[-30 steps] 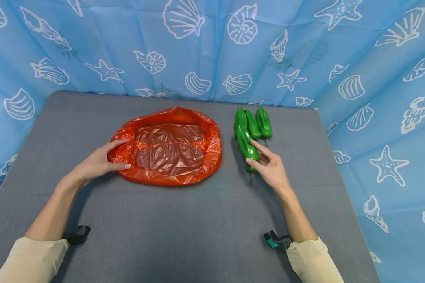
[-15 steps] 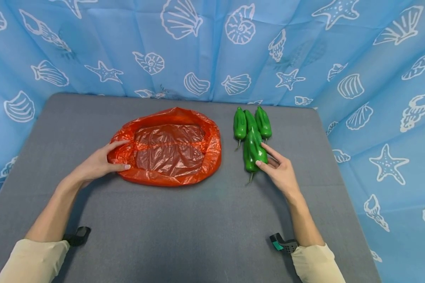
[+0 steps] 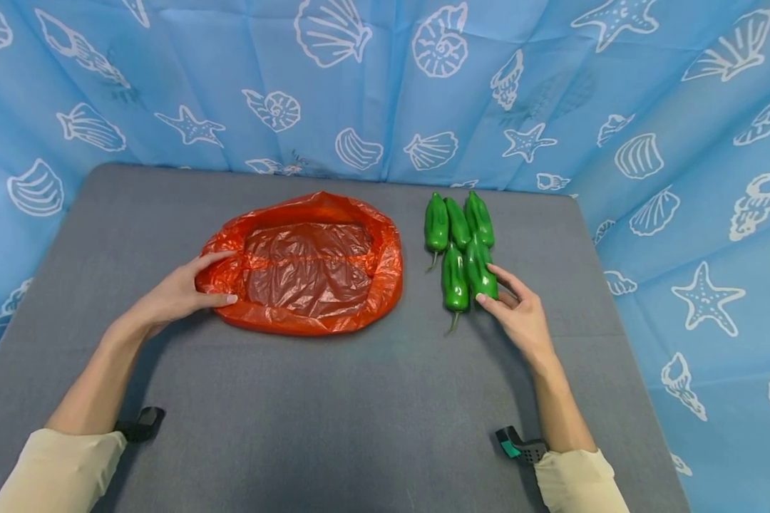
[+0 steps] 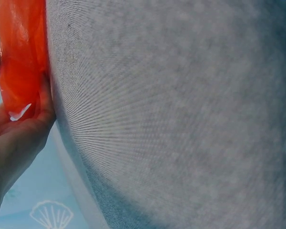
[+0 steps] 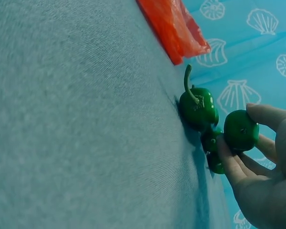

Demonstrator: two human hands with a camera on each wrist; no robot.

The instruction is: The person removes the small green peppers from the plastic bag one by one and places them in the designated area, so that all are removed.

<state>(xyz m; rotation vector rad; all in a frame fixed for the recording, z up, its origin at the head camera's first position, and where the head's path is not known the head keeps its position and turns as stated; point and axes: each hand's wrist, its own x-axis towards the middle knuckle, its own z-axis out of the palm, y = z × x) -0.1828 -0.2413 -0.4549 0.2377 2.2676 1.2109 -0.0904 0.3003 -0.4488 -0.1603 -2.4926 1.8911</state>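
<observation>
An orange-red plastic bag (image 3: 321,326) lies with its mouth spread wide on the grey table. My left hand (image 3: 175,291) grips its left end, the plastic (image 4: 24,52) running between thumb and fingers in the left wrist view. Between thumb and fingertips, my right hand (image 3: 525,319) pinches a green pepper (image 3: 480,271), also a held pepper (image 5: 240,130) in the right wrist view, where it appears raised off the table. Just left of it, another green pepper (image 3: 454,279) lies stem toward me. Three more peppers, including the leftmost one (image 3: 436,224), form a row behind.
The grey table (image 3: 334,413) spreads beneath both arms. A blue curtain (image 3: 385,85) with white shell prints hangs along the back edge, and more of it hangs on the right side. Each wrist wears a black camera mount, such as the right mount (image 3: 520,445).
My right hand has carried its pepper to the right, from over the left peppers, past the front pepper, to that one's right side. My left hand and the bag stay put.
</observation>
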